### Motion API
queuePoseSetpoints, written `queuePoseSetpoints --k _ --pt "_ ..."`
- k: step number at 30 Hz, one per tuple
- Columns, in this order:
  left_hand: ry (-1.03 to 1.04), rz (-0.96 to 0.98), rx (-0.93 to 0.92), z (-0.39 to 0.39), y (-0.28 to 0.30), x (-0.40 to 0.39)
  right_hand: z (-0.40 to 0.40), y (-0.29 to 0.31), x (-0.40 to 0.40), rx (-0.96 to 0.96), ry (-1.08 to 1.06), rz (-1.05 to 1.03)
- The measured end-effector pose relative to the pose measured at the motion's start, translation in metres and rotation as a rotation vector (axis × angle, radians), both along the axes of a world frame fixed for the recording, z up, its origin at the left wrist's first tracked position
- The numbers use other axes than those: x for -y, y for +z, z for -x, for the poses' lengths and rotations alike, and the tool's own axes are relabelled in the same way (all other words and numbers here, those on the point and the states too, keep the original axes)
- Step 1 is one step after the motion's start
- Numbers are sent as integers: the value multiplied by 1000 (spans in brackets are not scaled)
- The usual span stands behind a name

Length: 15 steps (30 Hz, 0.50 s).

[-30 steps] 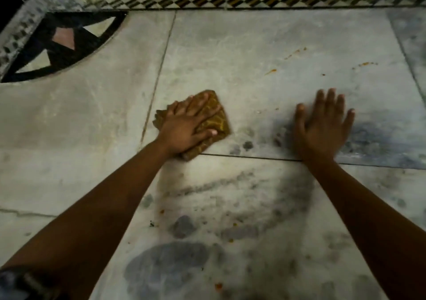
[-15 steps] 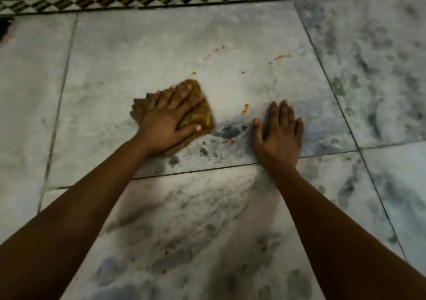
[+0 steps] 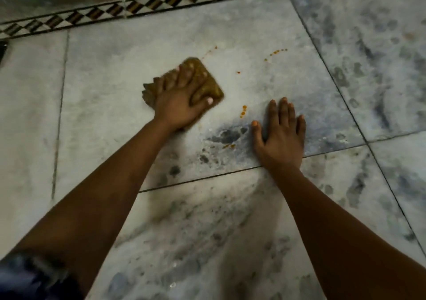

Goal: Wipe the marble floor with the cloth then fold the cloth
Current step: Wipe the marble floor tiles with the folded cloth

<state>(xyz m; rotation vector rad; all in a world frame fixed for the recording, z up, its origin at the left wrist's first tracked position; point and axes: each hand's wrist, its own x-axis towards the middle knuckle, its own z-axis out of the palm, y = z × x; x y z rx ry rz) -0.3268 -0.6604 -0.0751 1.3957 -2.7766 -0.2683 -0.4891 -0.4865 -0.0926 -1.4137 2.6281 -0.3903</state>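
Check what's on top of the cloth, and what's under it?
On the brown cloth lies the left hand, fingers spread flat and pressing it onto the marble floor. Any stains under the cloth are hidden. Orange spots lie bare beside it.

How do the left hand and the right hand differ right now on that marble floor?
The left hand presses a brown cloth against the marble floor; the right hand lies on bare stone and holds nothing. The left hand's fingers lie over the cloth, slightly blurred; the right hand's fingers are straight and sharp. The left hand reaches farther forward than the right. Both face palm down on the same tile, with orange spots between them.
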Motion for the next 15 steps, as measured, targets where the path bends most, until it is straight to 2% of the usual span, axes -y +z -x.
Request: queuePoseSetpoints --k 2,3,6,9,12,15 --pt "-220 39 -50 -33 1 -16 0 0 1 0 -10 8" --pt "-261 49 -68 -51 1 -16 0 0 1 -6 -15 6" --pt "-51 69 -61 -69 1 12 -1 -2 1 -18 -20 4" --pt "157 40 -38 -26 0 52 0 -1 1 -10 -21 2" --pt "150 -25 -8 29 0 71 -1 0 1 -10 -19 20" --pt "12 -6 0 43 -1 40 -1 -1 1 -14 -19 18"
